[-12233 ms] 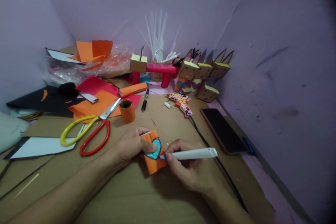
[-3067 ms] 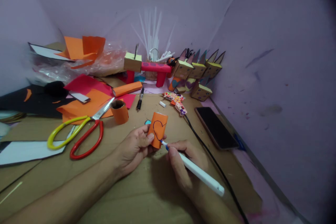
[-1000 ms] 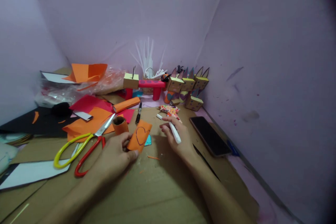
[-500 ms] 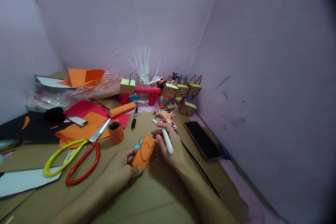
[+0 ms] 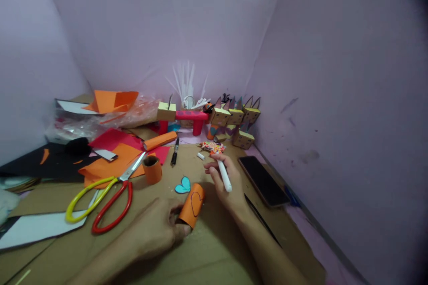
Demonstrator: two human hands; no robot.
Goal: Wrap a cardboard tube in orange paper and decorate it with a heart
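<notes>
An orange paper tube [image 5: 195,205] with a heart outlined in dark ink lies tilted on the cardboard. The fingers and thumb of my left hand [image 5: 160,222] are round its near left end. My right hand [image 5: 230,189] is closed on a white marker [image 5: 224,175], held to the right of the tube and above the cardboard. Flat just behind the tube is a blue paper heart [image 5: 183,185] with a dark outline. A small white cap [image 5: 200,156] rests beyond my right fingers. Another orange tube [image 5: 152,170] stands upright farther left.
Scissors with yellow and red handles [image 5: 113,202] lie open on the left. Orange paper [image 5: 117,160] and red paper are behind them. A black pen [image 5: 174,152] lies mid-table, a phone [image 5: 263,181] on the right. Cardboard animal heads [image 5: 220,117] stand at the back.
The orange tube has turned and shifted toward me, uncovering the blue heart behind it. My right hand with the marker has drawn slightly away to the right. The view has shifted a little.
</notes>
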